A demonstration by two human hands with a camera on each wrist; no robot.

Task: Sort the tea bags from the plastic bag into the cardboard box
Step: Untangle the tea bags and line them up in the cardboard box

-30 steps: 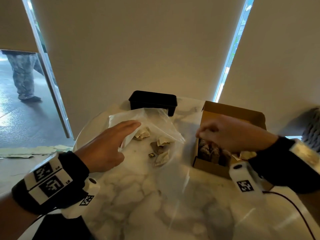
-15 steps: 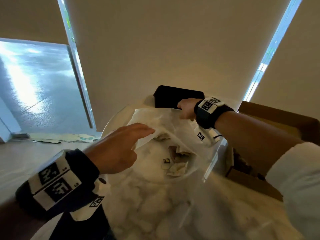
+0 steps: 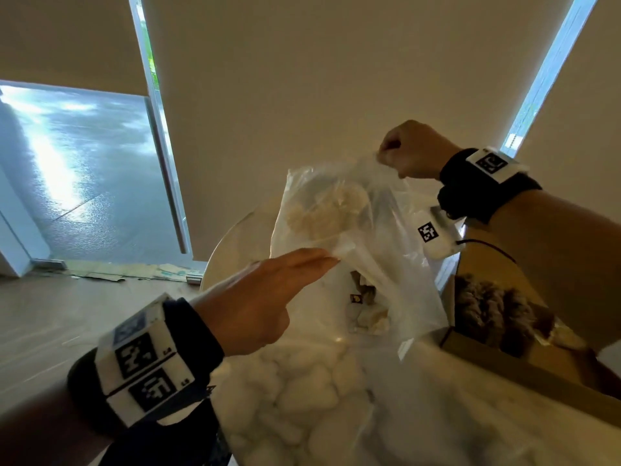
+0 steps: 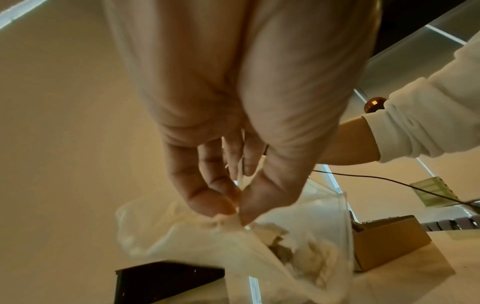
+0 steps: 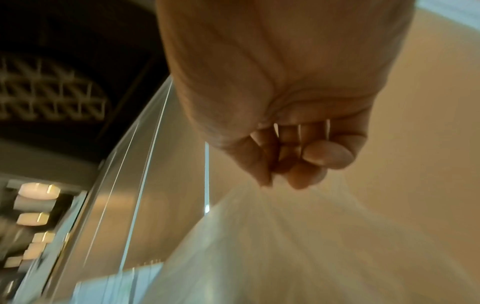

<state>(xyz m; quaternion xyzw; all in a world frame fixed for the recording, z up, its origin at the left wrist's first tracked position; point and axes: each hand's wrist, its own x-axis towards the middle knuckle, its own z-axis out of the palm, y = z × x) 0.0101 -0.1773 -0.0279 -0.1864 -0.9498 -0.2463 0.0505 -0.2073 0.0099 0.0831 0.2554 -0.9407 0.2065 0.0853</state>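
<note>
A clear plastic bag (image 3: 379, 237) hangs lifted over the marble table (image 3: 302, 398). My right hand (image 3: 389, 153) grips its far top corner in a fist; the right wrist view shows those fingers (image 5: 306, 174) bunching the film (image 5: 285, 236). My left hand (image 3: 322, 257) pinches the bag's near edge between thumb and fingertips (image 4: 237, 207). Several pale tea bags (image 3: 366, 311) lie low in the bag, more (image 3: 322, 210) higher up. The open cardboard box (image 3: 497, 348) at right holds dark tea bags (image 3: 487, 307); the box (image 4: 389, 240) also shows in the left wrist view.
A black container (image 4: 166, 281) sits on the table behind the bag. A thin black cable (image 4: 389, 181) runs from my right wrist. Beige blinds (image 3: 302, 79) stand close behind the table, and a glass door (image 3: 74, 169) opens to the left.
My right hand left the box, took the bag's far corner and raised it high. The bag now hangs upright and its tea bags slid downward. My left hand keeps its pinch.
</note>
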